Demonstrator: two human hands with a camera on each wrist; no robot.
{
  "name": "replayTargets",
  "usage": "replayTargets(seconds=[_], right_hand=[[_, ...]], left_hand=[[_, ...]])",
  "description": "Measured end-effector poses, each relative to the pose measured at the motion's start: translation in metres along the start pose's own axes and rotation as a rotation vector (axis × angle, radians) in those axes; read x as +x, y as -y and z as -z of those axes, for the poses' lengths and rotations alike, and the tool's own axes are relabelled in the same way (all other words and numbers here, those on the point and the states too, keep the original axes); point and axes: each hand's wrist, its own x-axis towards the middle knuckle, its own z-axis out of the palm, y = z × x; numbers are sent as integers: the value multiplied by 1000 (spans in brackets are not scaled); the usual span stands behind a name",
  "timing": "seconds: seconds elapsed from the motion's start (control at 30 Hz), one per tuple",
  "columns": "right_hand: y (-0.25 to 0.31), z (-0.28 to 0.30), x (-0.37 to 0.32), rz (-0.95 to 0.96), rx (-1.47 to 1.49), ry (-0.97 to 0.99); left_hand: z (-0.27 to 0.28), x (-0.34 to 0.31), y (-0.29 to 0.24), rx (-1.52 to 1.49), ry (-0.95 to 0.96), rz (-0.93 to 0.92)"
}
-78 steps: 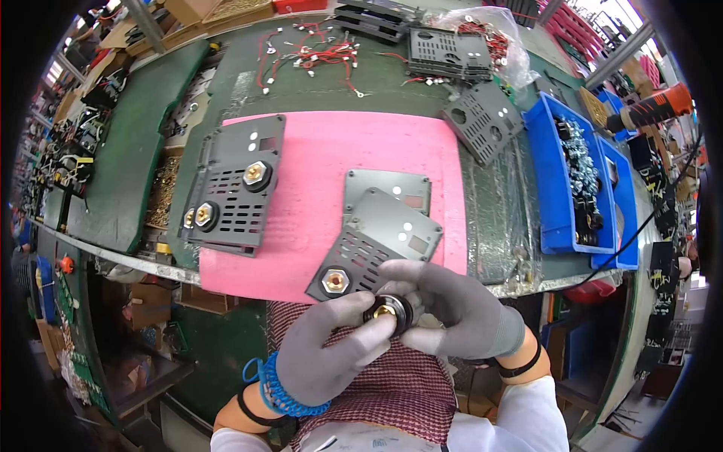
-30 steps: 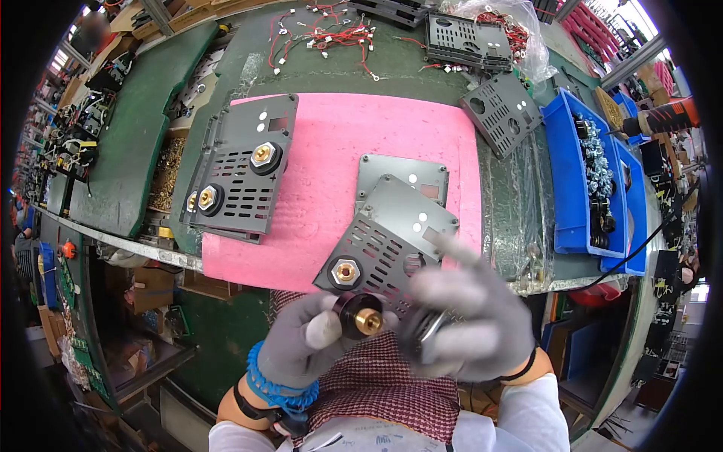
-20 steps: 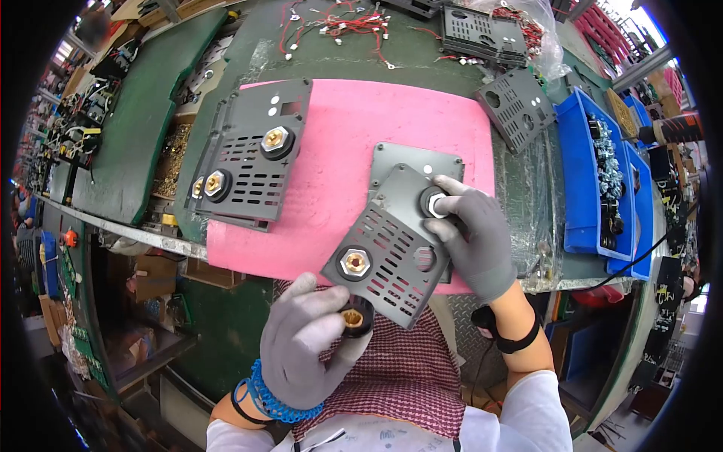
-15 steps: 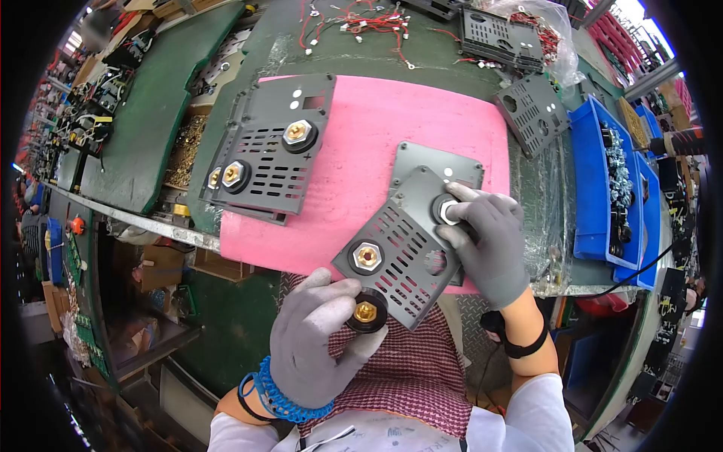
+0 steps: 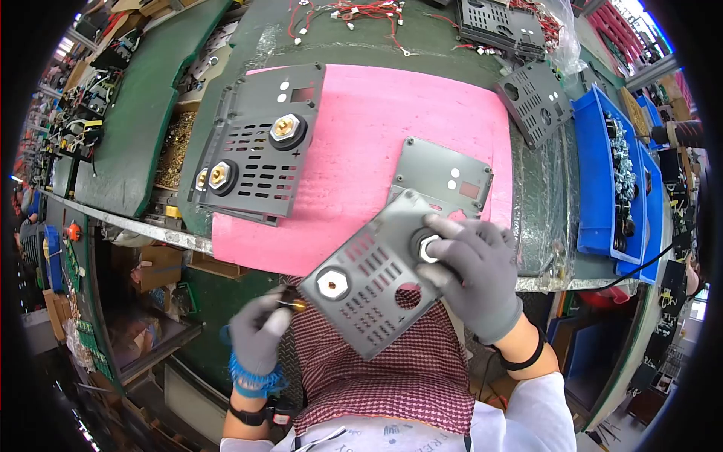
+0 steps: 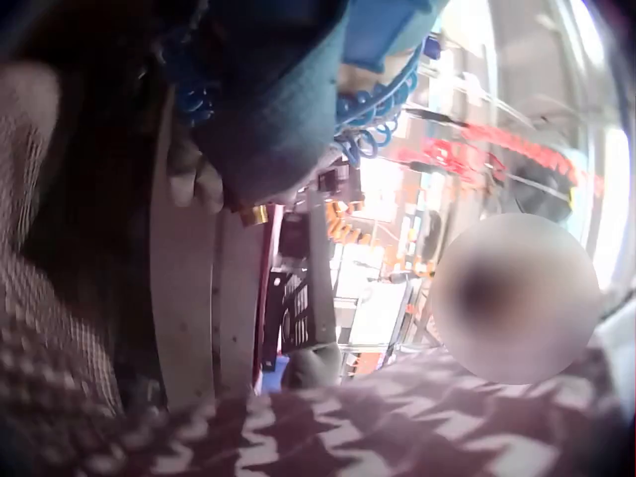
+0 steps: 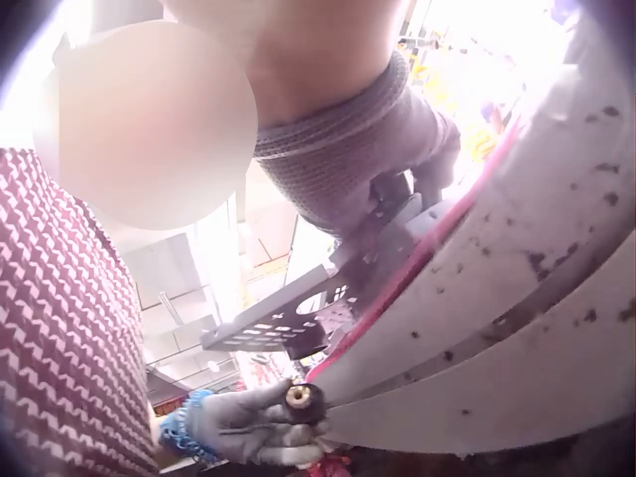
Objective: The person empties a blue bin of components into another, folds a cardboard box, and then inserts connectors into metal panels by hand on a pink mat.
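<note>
My gloved left hand [image 5: 260, 331] pinches a black round connector with a brass core [image 5: 292, 304], left of the tilted panel and over the lap. The right wrist view shows the connector [image 7: 303, 399] face on, its brass centre threaded. My gloved right hand [image 5: 478, 279] grips a black round fitting with a silver hex nut [image 5: 427, 247] at the slotted grey metal panel's [image 5: 376, 294] upper right. That panel hangs over the mat's front edge and the lap. A second hex nut [image 5: 332, 284] sits at its left, and a round hole [image 5: 408, 295] shows at lower right.
On the pink mat [image 5: 361, 151] lie another grey panel [image 5: 440, 169] and, at left, stacked panels [image 5: 263, 143] with brass-centred fittings. A loose panel [image 5: 535, 102] lies at right, beside blue bins [image 5: 595, 173] of hardware. Red wires [image 5: 369, 13] lie at the back.
My right hand has moved from the connector to the panel's fitting, and the panel has come off the mat toward the body. My left hand has drawn down and left with the connector.
</note>
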Motion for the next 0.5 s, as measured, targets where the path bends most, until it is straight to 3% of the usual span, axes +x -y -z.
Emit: replayTargets(seconds=[0.07, 0.1, 0.13, 0.17, 0.2, 0.27, 0.3, 0.33, 0.4, 0.5], right_hand=[[9, -3, -5, 10, 62, 37], [12, -4, -5, 18, 75, 43], [12, -5, -6, 13, 74, 47], [11, -5, -6, -1, 82, 75], [11, -4, -5, -11, 86, 101], [10, -2, -8, -15, 98, 109], [9, -1, -9, -19, 117, 117], [9, -1, -10, -22, 111, 116], [8, -2, -10, -29, 107, 81], [8, 1, -6, 39, 55, 67]], left_hand=[[-20, 6, 39, -291, 238, 218], [-38, 16, 38, 7, 451, 67], [-52, 20, 50, -116, 601, 74], [-62, 24, 52, -691, 624, 426], [-74, 27, 32, -695, 628, 426], [-90, 29, -11, -298, 705, 133], [-91, 29, -21, -491, 704, 324], [-92, 31, -21, -493, 710, 324], [-90, 34, -18, 672, 711, -548], [-85, 35, -21, 659, 762, -483]])
